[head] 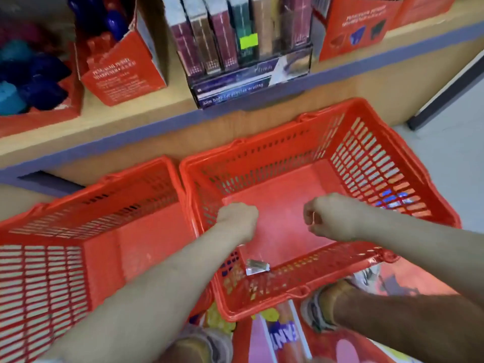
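In the right-hand red shopping basket (262,163), both hands hang over the floor of the basket, with the left hand (237,220) at mid-left and the right hand (332,217) at mid-right, well apart from each other. The left hand's fingers are curled under and seen from the back, so I cannot tell if they grip anything. The right hand's fingers are curled too, with the thumb against the forefinger, and I cannot tell if anything is pinched there. One small clear packet (258,267) sits low against the near wall of that basket, towards its left corner. It is on the near side of the left hand, just past the wrist. Whether it touches the hand or a clear film runs up to it is too blurred to say. The packet's long axis runs roughly left-right along the near wall. The left hand is clearly the nearer one, and the right hand would have to cross over, so a pick likely means the left hand coming back towards the near wall and down. Counts are two red baskets, the second basket (104,205) just beside on the left, one packet and two hands. Beyond them, a shelf (131,142) carries a display box of pens (235,82).
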`<state>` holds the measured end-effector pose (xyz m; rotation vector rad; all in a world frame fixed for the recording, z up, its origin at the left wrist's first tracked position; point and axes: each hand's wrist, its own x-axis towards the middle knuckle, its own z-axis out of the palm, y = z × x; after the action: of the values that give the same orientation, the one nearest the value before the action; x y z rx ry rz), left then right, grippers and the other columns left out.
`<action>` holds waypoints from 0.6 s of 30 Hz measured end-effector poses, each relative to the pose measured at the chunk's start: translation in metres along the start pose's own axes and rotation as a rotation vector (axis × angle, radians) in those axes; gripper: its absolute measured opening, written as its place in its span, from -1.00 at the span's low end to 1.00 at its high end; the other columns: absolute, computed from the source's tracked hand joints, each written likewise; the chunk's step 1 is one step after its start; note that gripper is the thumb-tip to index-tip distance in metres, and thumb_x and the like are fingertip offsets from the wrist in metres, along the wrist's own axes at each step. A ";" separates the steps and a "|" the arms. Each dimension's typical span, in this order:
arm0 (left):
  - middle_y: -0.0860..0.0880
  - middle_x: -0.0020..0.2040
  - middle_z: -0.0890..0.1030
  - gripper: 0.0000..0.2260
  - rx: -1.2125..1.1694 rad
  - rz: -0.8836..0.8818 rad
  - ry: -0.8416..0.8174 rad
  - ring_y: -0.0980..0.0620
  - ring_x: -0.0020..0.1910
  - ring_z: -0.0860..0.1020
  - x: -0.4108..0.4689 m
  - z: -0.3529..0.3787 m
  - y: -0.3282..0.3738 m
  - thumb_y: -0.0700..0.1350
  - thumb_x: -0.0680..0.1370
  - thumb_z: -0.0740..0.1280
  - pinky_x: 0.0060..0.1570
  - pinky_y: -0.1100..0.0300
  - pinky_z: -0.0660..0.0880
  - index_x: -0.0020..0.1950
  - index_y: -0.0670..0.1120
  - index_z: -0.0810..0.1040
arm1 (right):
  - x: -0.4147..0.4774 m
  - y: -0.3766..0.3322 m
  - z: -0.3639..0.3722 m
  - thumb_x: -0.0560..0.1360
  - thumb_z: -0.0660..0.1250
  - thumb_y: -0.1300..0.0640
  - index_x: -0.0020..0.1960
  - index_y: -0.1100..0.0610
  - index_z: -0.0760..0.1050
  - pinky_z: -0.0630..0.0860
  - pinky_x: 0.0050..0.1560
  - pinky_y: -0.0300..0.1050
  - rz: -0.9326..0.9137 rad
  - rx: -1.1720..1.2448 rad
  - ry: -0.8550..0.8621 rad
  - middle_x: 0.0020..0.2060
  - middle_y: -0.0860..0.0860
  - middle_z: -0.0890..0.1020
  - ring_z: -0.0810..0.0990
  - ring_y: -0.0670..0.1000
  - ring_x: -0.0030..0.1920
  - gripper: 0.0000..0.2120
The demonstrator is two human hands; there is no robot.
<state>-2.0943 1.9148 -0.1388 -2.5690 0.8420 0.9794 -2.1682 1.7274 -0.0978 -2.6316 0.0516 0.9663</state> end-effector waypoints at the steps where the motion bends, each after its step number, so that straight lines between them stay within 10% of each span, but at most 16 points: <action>1: -0.16 0.22 0.60 -0.70 0.033 -0.012 -0.036 -0.17 0.23 0.55 0.014 0.010 0.005 -0.24 0.50 0.33 0.04 0.03 0.53 0.23 -0.14 0.57 | 0.018 -0.004 0.015 0.48 0.36 0.08 0.04 0.04 0.60 0.46 -0.02 -0.18 -0.004 0.026 -0.051 0.02 0.03 0.68 0.61 0.09 0.10 -0.85; 9: -0.09 0.45 0.37 -0.60 0.227 -0.135 -0.184 -0.13 0.46 0.23 0.096 0.094 0.003 -0.15 0.63 0.05 0.36 -0.03 0.16 0.48 -0.10 0.27 | 0.119 -0.043 0.137 0.53 0.33 -0.06 -0.07 0.22 0.56 0.52 -0.06 -0.02 -0.148 0.030 -0.270 0.00 0.23 0.66 0.63 0.23 0.04 -0.69; 18: -0.13 0.34 0.52 -0.65 0.057 -0.127 -0.126 -0.13 0.33 0.48 0.112 0.094 -0.004 -0.26 0.60 0.13 0.22 0.03 0.46 0.36 -0.12 0.48 | 0.146 -0.058 0.179 0.54 0.33 0.00 0.15 0.05 0.63 0.53 0.06 -0.08 -0.213 -0.183 -0.308 0.13 0.04 0.67 0.64 0.10 0.13 -0.76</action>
<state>-2.0732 1.9113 -0.2830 -2.4499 0.6554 1.0509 -2.1587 1.8514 -0.3004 -2.5445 -0.3999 1.3384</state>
